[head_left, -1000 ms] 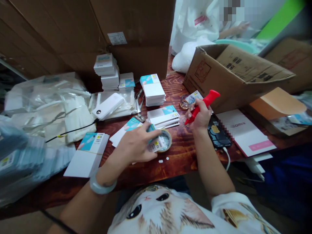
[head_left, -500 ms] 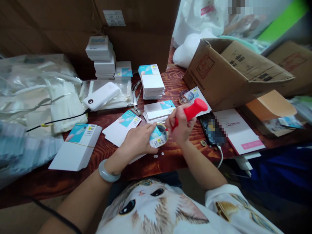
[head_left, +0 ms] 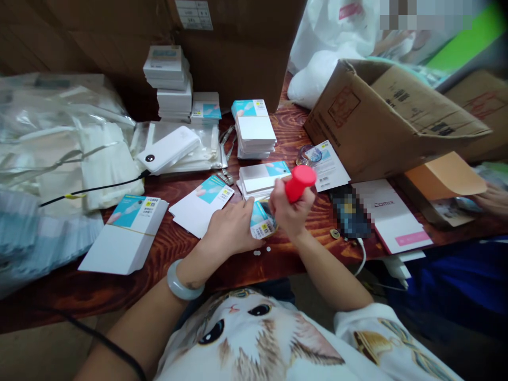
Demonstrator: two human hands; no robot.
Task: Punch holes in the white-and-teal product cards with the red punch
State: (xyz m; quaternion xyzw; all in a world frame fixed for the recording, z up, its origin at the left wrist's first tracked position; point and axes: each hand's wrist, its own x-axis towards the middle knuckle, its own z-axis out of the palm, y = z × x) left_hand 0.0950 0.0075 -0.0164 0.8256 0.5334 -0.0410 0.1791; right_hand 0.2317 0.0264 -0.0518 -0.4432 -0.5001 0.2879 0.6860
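My left hand [head_left: 234, 227], with a pale bangle on its wrist, grips a blue-and-white printed card [head_left: 261, 225] near the table's front edge. Beneath the card's edge lies something round like a tape roll, mostly covered. Closed around a thick red-handled tool [head_left: 300, 182], my right hand [head_left: 291, 211] holds it nearly upright at the card's right end; its lower tip is hidden by my fingers. Small white paper discs [head_left: 257, 253] lie just in front of the card. Loose printed cards [head_left: 204, 206] are left of my hands, and a card stack [head_left: 264, 177] sits just behind.
A banded card stack [head_left: 125, 233] stands left, more stacks [head_left: 254, 129] behind. A white power bank [head_left: 170, 151] rests on plastic bags. An open carton [head_left: 357, 121], a phone [head_left: 349, 211] with a cable and a COMIX booklet [head_left: 392, 211] are right. Another person's hand [head_left: 494, 201] shows far right.
The red-handled tool has gone from slanting right to nearly upright, and my right hand has come closer over the card. Another person's hand has appeared at the right edge. The view has shifted slightly.
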